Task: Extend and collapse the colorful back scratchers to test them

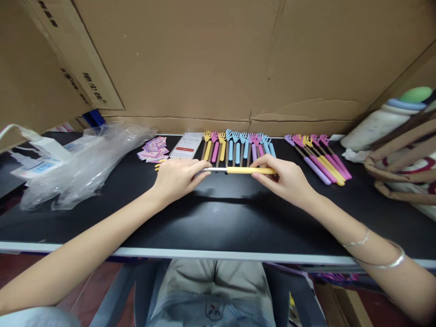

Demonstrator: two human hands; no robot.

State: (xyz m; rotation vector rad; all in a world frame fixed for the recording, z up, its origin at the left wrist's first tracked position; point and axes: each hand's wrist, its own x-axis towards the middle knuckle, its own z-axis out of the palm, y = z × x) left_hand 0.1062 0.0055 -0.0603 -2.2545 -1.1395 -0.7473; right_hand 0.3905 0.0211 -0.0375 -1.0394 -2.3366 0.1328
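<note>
Held level above the black table is a yellow back scratcher (241, 170) with a metal rod. My left hand (179, 177) is closed around the rod near its claw end, and the yellow claw tips poke out past the hand. The far end of the yellow handle is pinched by my right hand (281, 177). Behind it, a row of back scratchers (236, 150) in yellow, pink, blue and purple lies against the cardboard. To the right sits a second group of back scratchers (320, 159) with purple, pink and yellow handles.
Left of the row are a phone (186, 146) and a pile of purple cards (153, 150). Clear plastic bags (85, 163) and a white power strip (44, 165) occupy the left. At the right stand a bottle (381, 122) and a brown bag (402, 163). Cardboard walls (204, 59) enclose the back.
</note>
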